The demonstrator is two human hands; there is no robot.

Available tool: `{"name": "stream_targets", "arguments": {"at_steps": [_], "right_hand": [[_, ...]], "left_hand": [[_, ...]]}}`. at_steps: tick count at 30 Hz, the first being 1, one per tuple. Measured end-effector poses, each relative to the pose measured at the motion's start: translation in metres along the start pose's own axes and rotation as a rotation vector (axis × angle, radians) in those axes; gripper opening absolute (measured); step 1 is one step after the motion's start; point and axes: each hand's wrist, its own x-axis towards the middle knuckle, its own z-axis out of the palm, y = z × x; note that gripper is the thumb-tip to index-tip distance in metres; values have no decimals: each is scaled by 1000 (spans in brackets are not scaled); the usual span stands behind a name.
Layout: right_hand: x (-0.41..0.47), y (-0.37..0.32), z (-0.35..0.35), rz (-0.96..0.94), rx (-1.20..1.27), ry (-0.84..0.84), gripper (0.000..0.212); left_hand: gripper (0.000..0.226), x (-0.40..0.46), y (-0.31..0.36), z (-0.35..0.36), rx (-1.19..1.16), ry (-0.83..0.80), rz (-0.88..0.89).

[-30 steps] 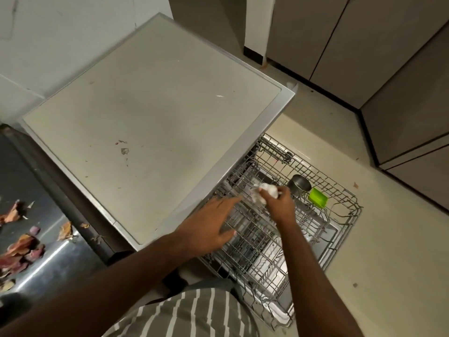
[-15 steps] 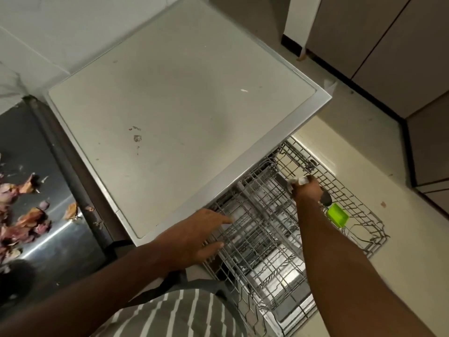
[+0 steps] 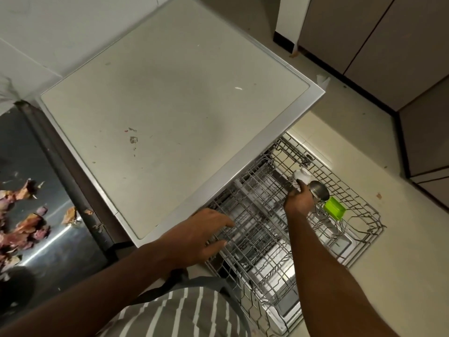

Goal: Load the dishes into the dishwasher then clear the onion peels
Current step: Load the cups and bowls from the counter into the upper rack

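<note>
Right hand (image 3: pixel 298 199) grips a white cup (image 3: pixel 302 175) over the dishwasher rack (image 3: pixel 359 215); left hand (image 3: pixel 204 235) rests spread. Set crooked between prongs, the cup could tip.

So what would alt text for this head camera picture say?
A person's right hand holds a small white object over a pulled-out wire dishwasher rack containing a steel cup and green plastic piece; the left hand rests open on the rack's edge.
</note>
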Motion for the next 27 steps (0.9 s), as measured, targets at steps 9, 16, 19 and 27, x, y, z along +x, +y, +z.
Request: {"name": "stream_targets", "arguments": {"at_steps": [9,16,19,27], "right_hand": [[-103,21,10,-304,22,-136,49],[-172,-30,11,-600,-126,-118,48],[-204,-63,13,-731,-157,-154,43],[-275,-138,62,-1114,-475,-472,42]], "left_hand": [[47,-12,-5,-14,2,69,28],[44,-57,-26,-32,-70,238,26],[44,-80,-43,-42,-103,344,-16],[47,-156,-99,-63,-223,584,-211]]}}
